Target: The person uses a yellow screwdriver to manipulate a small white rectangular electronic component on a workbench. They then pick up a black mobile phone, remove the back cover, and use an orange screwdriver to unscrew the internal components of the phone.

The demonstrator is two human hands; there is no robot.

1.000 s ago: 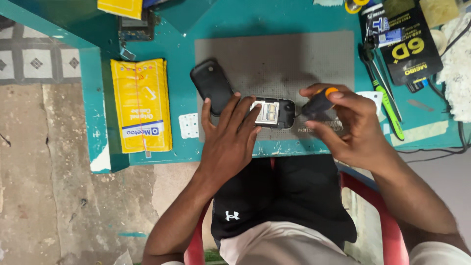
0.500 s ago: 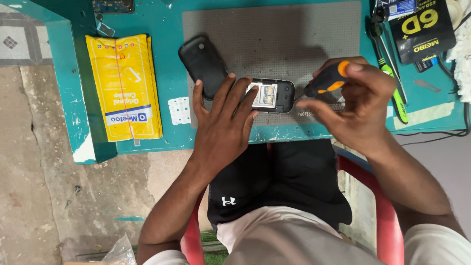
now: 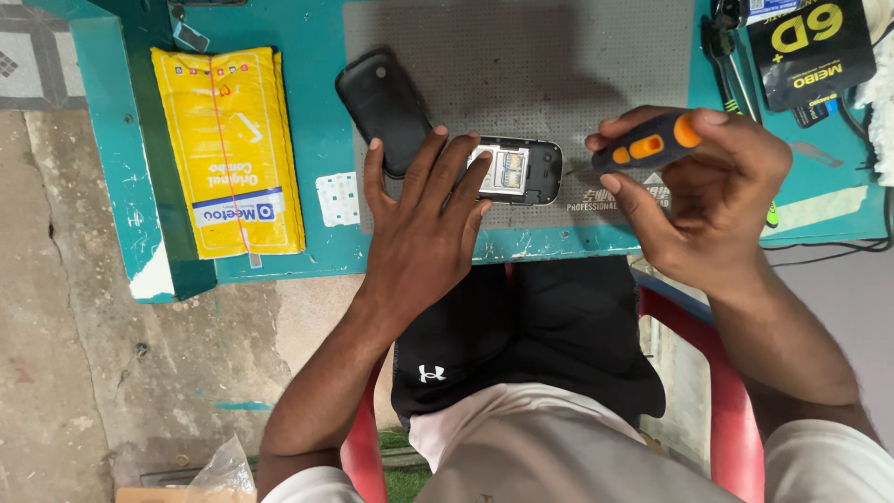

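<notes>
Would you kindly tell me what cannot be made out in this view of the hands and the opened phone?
Head view only:
- Opened phone: its left end is hidden under the left hand.
- Screwdriver: its tip is hidden behind the right hand.
- Tools at the top edge: cut off by the frame.

- Left hand [image 3: 424, 224] lies flat at centre frame, fingers spread over an opened black phone body [image 3: 521, 171] on the grey perforated work mat [image 3: 559, 65].
- Right hand [image 3: 708, 200], right of centre, grips a black-and-orange screwdriver handle [image 3: 647, 144].
- A detached black back cover [image 3: 382, 107] lies just left of the fingers.
- A yellow padded packet [image 3: 228, 149] sits at upper left on the teal table [image 3: 317, 56].
</notes>
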